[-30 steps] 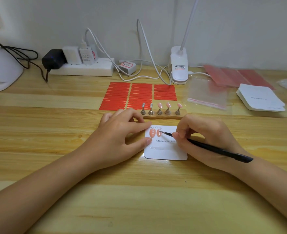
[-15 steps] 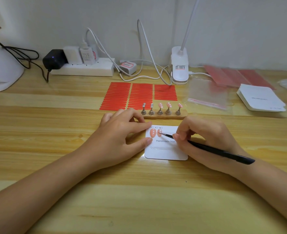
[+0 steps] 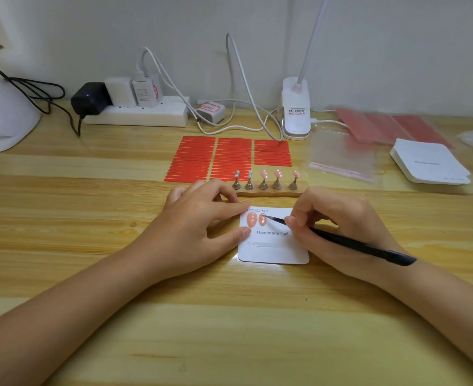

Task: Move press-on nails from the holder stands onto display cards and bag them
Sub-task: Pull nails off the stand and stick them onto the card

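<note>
Two glossy pink nails already lie on the white paper card; three remain on the small metal stands, just beyond it. No bagging is done yet, I judge. The left hand presses the card's left edge with straight fingers. The right hand pinches a thin black tool, its tip touching the second nail.

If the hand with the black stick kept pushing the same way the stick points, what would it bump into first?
The right hand aims its black stick up and to the left. The tip already seems to touch the second pink nail on the white card. Further on it would probably meet the first nail, then the left hand's fingers.
</note>
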Demonstrator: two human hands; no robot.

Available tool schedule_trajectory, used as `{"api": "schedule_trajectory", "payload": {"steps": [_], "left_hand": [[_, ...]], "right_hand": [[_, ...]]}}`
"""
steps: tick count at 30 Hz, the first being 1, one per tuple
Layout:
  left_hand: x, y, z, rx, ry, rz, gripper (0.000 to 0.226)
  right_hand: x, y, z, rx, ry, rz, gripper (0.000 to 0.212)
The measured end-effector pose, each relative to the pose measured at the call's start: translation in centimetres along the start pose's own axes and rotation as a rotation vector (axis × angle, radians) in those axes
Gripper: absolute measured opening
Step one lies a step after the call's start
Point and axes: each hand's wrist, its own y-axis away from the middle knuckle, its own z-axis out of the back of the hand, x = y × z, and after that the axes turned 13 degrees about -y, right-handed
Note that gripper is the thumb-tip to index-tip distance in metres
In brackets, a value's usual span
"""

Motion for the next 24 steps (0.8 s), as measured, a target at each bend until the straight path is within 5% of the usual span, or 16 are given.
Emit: {"api": "schedule_trajectory", "payload": {"steps": [20,24], "left_hand": [[0.02,0.0,-0.08,-0.027,0.001,-0.009,0.059],[-0.06,0.08,0.02,-0.029,0.003,-0.013,0.059]], "right_hand": [[-0.05,0.06,-0.12,-0.004,-0.007,0.004,0.013],[0.26,0.07,-0.24,-0.15,-0.139,-0.082,0.017]]}}
